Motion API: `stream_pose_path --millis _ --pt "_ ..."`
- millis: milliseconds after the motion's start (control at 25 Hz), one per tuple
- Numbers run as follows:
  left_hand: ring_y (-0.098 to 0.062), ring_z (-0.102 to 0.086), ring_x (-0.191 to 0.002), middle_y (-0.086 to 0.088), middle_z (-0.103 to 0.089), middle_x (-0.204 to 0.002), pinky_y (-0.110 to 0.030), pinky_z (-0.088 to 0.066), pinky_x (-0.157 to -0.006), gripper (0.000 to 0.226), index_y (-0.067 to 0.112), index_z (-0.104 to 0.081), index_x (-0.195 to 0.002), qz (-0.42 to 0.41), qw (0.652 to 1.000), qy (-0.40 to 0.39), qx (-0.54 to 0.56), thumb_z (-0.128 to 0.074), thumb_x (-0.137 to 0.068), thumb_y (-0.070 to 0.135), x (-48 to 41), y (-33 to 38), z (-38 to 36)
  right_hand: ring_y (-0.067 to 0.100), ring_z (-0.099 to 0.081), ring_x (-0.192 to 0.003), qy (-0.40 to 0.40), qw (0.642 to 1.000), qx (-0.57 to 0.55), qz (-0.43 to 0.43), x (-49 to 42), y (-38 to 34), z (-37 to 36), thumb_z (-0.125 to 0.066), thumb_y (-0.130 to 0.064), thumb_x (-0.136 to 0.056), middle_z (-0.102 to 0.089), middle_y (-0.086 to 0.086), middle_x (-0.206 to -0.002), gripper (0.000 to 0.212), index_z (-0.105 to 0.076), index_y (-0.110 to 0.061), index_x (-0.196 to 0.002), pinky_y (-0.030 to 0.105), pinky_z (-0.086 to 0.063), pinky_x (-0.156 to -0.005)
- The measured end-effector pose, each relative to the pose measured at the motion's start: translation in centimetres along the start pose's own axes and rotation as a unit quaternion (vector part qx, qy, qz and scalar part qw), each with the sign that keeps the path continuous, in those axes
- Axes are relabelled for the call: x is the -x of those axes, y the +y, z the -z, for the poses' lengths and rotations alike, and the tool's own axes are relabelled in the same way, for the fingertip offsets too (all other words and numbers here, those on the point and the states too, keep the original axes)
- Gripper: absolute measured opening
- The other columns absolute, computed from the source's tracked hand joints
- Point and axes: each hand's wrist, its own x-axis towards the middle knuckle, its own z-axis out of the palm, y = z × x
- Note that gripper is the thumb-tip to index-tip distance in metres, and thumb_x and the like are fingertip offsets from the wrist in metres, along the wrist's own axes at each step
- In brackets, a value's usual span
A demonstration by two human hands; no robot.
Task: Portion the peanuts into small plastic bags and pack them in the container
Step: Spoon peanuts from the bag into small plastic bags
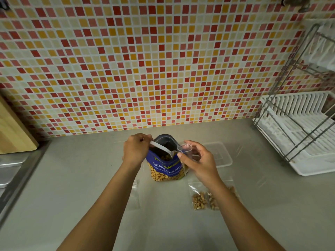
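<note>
While the left hand (135, 151) curls round the handle of a white spoon (160, 147) laid across the mouth of the upright peanut bag (166, 167), the right hand (199, 161) pinches a small plastic bag (185, 148) open at that mouth's three o'clock edge. Filled bags (204, 200) lie at its five o'clock, the clear container (222, 156) at three.

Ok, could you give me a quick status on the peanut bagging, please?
Left hand grips spoon in peanut bag. Right hand pinches small bag open. Filled bags by right forearm. Nothing blocking.
</note>
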Motion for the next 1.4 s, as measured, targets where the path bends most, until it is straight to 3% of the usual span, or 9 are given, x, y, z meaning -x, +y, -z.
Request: stream_pose_path --millis 120,440,560,720,840,1040,1160,1320,1400 --pt "-0.018 -0.051 -0.09 -0.004 -0.062 -0.089 -0.032 -0.037 -0.075 0.028 0.006 -0.068 -0.093 0.024 0.998 -0.006 0.058 -0.048 -0.096 0.026 0.0 0.2 0.6 0.016 -0.059 -0.108 0.026 0.999 -0.022 0.0 0.2 0.1 0.1 -0.075 -0.032 -0.075 -0.067 -0.008 -0.109 0.041 -0.059 -0.034 -0.112 0.038 -0.056 -0.085" --pt "-0.016 -0.044 -0.1 -0.001 -0.057 -0.1 -0.035 -0.033 -0.083 0.03 0.006 -0.065 -0.105 0.062 0.992 -0.018 0.107 -0.047 -0.096 0.028 -0.4 -0.2 1.6 0.018 -0.061 -0.107 0.078 0.996 -0.034 0.025 -0.1 -1.1 1.0 -0.072 -0.052 -0.063 -0.066 -0.009 -0.112 0.052 -0.058 -0.04 -0.113 0.045 -0.055 -0.086" --pt "-0.016 -0.04 -0.101 0.0 -0.054 -0.103 -0.039 -0.032 -0.086 0.031 0.007 -0.065 -0.106 0.08 0.988 -0.018 0.128 -0.047 -0.096 0.029 -0.5 -0.5 2.1 0.013 -0.06 -0.107 0.083 0.996 -0.013 0.039 -0.1 -1.3 0.9 -0.073 -0.046 -0.069 -0.066 -0.015 -0.109 0.047 -0.058 -0.04 -0.112 0.048 -0.053 -0.089" --pt "-0.016 -0.039 -0.102 0.001 -0.054 -0.102 -0.04 -0.032 -0.09 0.032 0.006 -0.066 -0.108 0.087 0.986 -0.004 0.139 -0.047 -0.096 0.029 -0.6 -1.2 3.1 0.007 -0.06 -0.102 0.077 0.995 0.018 0.068 0.0 -1.4 0.4 -0.074 -0.024 -0.077 -0.064 -0.015 -0.106 0.045 -0.057 -0.026 -0.119 0.023 -0.055 -0.081" --pt "-0.016 -0.04 -0.101 0.002 -0.054 -0.102 -0.045 -0.032 -0.1 0.03 0.008 -0.067 -0.101 0.083 0.986 0.012 0.146 -0.046 -0.096 0.029 -0.9 -1.4 4.3 0.003 -0.059 -0.098 0.055 0.99 0.087 0.099 -0.1 -1.6 -0.1 -0.076 -0.025 -0.075 -0.064 -0.01 -0.107 0.052 -0.057 -0.018 -0.122 0.007 -0.048 -0.073" --pt "-0.023 -0.042 -0.114 0.005 -0.051 -0.114 -0.051 -0.029 -0.106 0.023 0.012 -0.065 -0.095 0.072 0.98 0.035 0.185 -0.051 -0.094 0.03 -1.1 -0.7 6.2 0.012 -0.059 -0.101 0.028 0.968 0.218 0.121 -1.1 -1.7 -1.2 -0.073 -0.043 -0.071 -0.064 -0.004 -0.113 0.064 -0.054 -0.019 -0.127 0.03 -0.055 -0.084" --pt "-0.026 -0.039 -0.125 0.002 -0.05 -0.127 -0.055 -0.028 -0.106 0.021 0.015 -0.064 -0.09 0.075 0.977 0.032 0.197 -0.052 -0.093 0.032 -1.1 0.2 6.9 0.013 -0.058 -0.102 0.022 0.962 0.241 0.128 -1.5 -1.9 -1.6 -0.075 -0.042 -0.07 -0.064 -0.002 -0.114 0.065 -0.055 -0.018 -0.127 0.035 -0.055 -0.085" --pt "-0.019 -0.043 -0.107 0.005 -0.052 -0.109 -0.046 -0.034 -0.101 0.022 0.018 -0.063 -0.078 0.038 0.987 0.021 0.157 -0.052 -0.094 0.028 -0.9 1.9 6.6 0.013 -0.059 -0.1 0.016 0.962 0.239 0.134 -1.6 -2.2 -1.8 -0.077 -0.039 -0.07 -0.065 -0.001 -0.113 0.063 -0.056 -0.016 -0.125 0.034 -0.054 -0.085" --pt "-0.016 -0.05 -0.1 0.004 -0.055 -0.103 -0.035 -0.04 -0.088 0.024 0.018 -0.063 -0.075 -0.017 0.993 0.018 0.116 -0.051 -0.094 0.027 -0.9 3.2 6.3 0.014 -0.059 -0.099 0.02 0.96 0.242 0.136 -1.6 -2.4 -1.8 -0.077 -0.038 -0.07 -0.066 0.0 -0.111 0.062 -0.057 -0.016 -0.124 0.034 -0.054 -0.085"
